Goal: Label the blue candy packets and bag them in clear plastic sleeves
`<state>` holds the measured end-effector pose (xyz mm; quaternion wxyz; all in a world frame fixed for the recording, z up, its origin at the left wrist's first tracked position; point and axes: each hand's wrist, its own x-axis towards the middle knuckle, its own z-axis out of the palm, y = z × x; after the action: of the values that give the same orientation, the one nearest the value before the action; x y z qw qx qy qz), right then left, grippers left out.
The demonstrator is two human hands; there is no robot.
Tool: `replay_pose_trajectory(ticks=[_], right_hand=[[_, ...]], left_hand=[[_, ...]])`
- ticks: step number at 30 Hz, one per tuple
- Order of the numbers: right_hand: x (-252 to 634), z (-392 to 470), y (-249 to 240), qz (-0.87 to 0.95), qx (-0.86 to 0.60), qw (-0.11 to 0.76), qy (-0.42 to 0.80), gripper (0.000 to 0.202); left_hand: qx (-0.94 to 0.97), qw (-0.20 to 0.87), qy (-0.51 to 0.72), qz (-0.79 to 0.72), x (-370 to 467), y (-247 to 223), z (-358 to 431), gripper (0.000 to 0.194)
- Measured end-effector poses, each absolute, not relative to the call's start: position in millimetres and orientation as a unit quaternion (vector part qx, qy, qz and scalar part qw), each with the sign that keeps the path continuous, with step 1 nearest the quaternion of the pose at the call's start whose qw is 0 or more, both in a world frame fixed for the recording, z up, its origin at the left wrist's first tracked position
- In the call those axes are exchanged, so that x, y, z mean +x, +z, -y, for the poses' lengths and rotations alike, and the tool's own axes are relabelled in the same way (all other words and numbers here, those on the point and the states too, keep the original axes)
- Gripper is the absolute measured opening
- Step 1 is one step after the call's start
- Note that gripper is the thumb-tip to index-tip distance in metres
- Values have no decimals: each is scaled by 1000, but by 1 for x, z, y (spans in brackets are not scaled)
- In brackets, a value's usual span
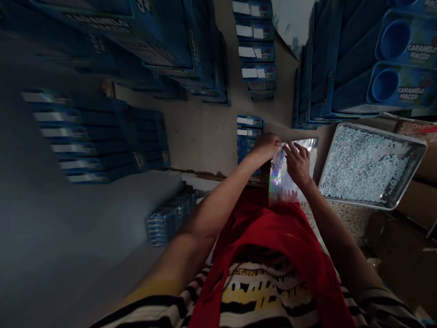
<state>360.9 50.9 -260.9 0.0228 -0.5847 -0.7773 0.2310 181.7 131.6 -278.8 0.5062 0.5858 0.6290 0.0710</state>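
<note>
While the left hand (pixel 269 142) pinches the shiny sheet (pixel 278 176) near its corner, the right hand (pixel 298 160), grip unclear from here, best keeps it flat.

Both hands meet in front of the body, fingertips almost together.
The left arm (pixel 191 246) is bent at the elbow, its forearm (pixel 232 187) slanting up and rightward to the left hand (pixel 266 145), whose fingers (pixel 277 140) are curled into a pinch. The right forearm (pixel 329 218) angles up and leftward; the right hand (pixel 299 165) shows its back, fingers bent and slightly fanned, tips towards the left hand. Whether its thumb meets a fingertip is too small to tell.
</note>
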Motion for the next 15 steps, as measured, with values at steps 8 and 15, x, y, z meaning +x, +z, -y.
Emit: replay_pose_trajectory(ticks=[8, 15], right_hand=[[362, -45, -250, 761, -597, 47, 249, 31], [358, -33, -202, 566, -743, 163, 318, 20]], left_hand=[[599, 501, 69, -621, 180, -282, -130, 16], [623, 473, 166, -601, 196, -282, -146, 20]])
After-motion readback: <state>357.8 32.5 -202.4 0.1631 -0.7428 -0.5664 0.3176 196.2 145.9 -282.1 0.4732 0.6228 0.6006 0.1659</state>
